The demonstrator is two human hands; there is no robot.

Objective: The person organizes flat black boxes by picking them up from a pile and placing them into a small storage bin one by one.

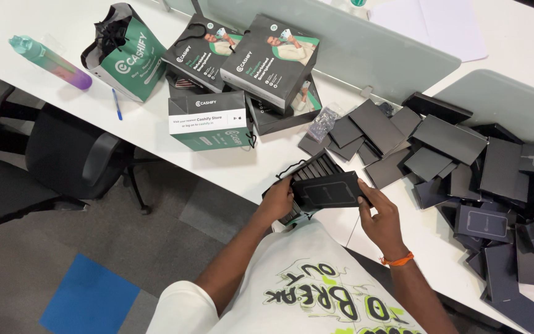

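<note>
Both my hands hold one flat black box [330, 189] just above the near edge of the white table [149, 127]. My left hand [277, 199] grips its left end and my right hand [379, 215], with an orange band at the wrist, grips its right end. Under the box sits a dark open bag [312, 167] with several black boxes stacked upright inside it. A large heap of similar flat black boxes [465, 167] spreads over the table to my right.
Green-and-black paper bags [128, 52] and printed cartons [270, 55] stand at the back left. A teal and purple bottle [50, 62] and a blue pen [116, 104] lie at far left. A small clear packet [323, 122] lies mid-table. Grey dividers [366, 43] and a black chair [72, 154] border the desk.
</note>
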